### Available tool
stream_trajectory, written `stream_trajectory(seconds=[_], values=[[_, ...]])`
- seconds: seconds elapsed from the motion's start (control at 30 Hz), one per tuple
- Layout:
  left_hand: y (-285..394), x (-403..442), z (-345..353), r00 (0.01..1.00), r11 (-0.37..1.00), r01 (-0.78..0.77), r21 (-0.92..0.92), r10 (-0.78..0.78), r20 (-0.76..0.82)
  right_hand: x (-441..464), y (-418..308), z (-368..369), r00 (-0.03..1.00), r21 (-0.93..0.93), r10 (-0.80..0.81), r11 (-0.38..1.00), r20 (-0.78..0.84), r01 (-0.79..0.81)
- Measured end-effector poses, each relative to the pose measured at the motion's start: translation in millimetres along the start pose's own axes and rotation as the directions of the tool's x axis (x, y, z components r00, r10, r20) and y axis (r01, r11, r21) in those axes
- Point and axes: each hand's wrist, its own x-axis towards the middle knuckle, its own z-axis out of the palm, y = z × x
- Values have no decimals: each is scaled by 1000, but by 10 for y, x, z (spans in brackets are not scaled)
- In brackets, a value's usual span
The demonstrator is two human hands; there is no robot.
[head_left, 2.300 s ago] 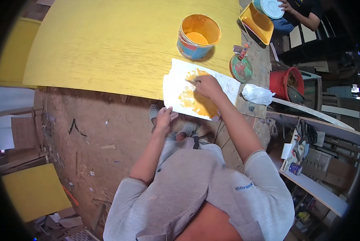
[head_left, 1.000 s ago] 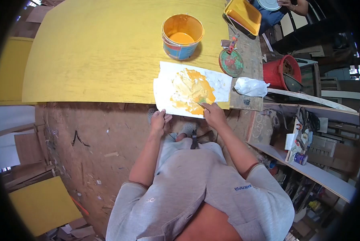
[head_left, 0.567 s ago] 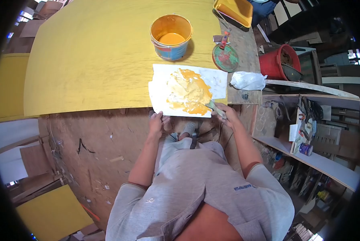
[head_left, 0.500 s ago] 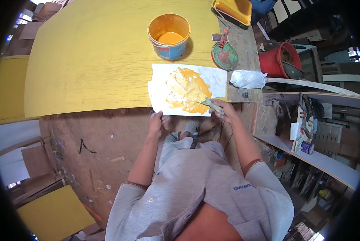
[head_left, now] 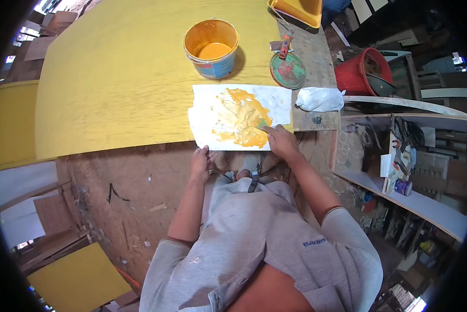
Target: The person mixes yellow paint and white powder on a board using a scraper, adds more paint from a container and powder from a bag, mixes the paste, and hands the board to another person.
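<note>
A white sheet (head_left: 203,99) lies at the near edge of the yellow board (head_left: 108,99), carrying a mound of cream paste (head_left: 238,114) streaked with orange paint (head_left: 251,139). My left hand (head_left: 201,161) pinches the sheet's near left edge, thumb on top. At the right side of the paste, my right hand (head_left: 283,142) is closed around a putty knife (head_left: 263,126), its blade pressed into the mix. Most of the handle is hidden by the fingers. Beyond the sheet stands a bucket (head_left: 219,68) with orange paint inside.
Right of the bucket are a paint-stained round lid (head_left: 288,72), a small roller (head_left: 284,48) and a yellow paint tray (head_left: 301,13). A crumpled white plastic bag (head_left: 319,99) lies beside the sheet. A red bucket (head_left: 350,73) and a shelf (head_left: 426,205) stand at the right.
My right hand has moved up and left over the sheet, pushing the putty knife further into the paste. My left hand keeps its hold on the sheet's edge. The view has shifted slightly.
</note>
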Motion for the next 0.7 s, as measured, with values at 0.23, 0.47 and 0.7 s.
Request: stream_trajectory(seconds=[0.23,0.47,0.7], values=[[-35,50,-49,1000,1000,17,17,-17,6,98,-247,120,1000,-51,4,999,28,-3],[-77,81,-101,1000,996,15,87,-16,10,126,-194,-153,999,87,40,995,10,-41],[438,-363,221,915,686,126,716,-359,183,275,184,-413,989,2,-47,999,137,47]])
